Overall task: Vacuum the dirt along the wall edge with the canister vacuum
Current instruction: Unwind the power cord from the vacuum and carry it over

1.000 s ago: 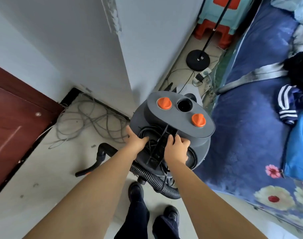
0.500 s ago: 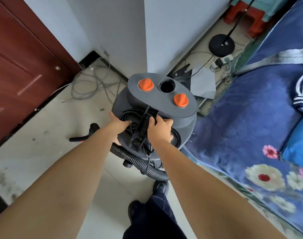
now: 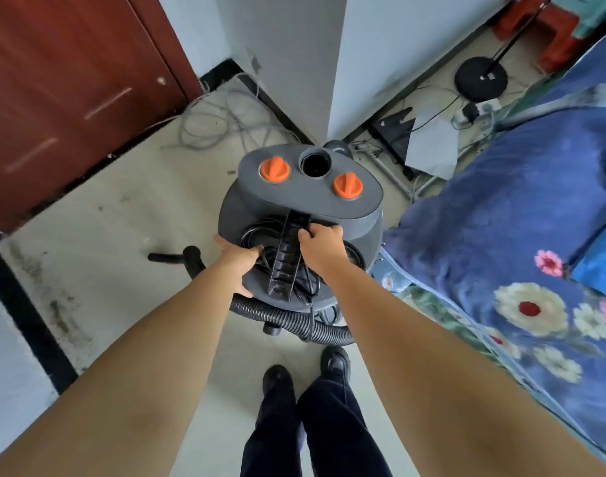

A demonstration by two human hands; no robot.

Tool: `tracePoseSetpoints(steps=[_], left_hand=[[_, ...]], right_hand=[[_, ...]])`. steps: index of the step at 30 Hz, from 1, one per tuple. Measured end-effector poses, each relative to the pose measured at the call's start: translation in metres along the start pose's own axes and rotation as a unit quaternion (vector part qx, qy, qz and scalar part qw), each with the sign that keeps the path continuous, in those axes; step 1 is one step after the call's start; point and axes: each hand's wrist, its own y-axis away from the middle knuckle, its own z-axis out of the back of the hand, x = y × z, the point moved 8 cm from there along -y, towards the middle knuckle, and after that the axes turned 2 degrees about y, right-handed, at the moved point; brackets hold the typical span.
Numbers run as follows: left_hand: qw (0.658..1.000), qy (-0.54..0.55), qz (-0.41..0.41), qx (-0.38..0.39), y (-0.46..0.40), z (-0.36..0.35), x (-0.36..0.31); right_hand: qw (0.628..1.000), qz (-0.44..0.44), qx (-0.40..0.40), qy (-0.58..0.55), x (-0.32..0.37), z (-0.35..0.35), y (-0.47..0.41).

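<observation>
The grey canister vacuum (image 3: 301, 215) stands on the floor (image 3: 105, 235) beside the wall corner (image 3: 329, 98), its 2 orange knobs (image 3: 275, 169) up. The right hand (image 3: 320, 242) curls around the black handle (image 3: 288, 249); the left hand (image 3: 238, 263) grips the rim, fingers tucked inside. The ribbed hose (image 3: 294, 320) coils below.

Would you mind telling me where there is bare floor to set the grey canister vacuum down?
Bare pale tile lies left of the grey canister vacuum, between the dark red wooden door and the black ribbed hose. Crowded spots: the grey cable tangle at the wall corner, and the strip beside the blue floral blanket.
</observation>
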Motion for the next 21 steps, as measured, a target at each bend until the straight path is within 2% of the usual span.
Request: tracePoseSetpoints(steps=[7, 15, 21], left_hand=[[0.993, 0.106, 0.035, -0.038, 0.025, 0.02, 0.091], [0.97, 0.214, 0.101, -0.049, 0.074, -0.013, 0.209], [0.958, 0.259, 0.118, -0.038, 0.108, -0.04, 0.282]], right_hand=[[0.997, 0.036, 0.043, 0.046, -0.024, -0.041, 0.048], [0.968, 0.103, 0.11, 0.202, -0.071, -0.057, 0.1], [0.938, 0.164, 0.093, 0.291, -0.111, -0.066, 0.15]])
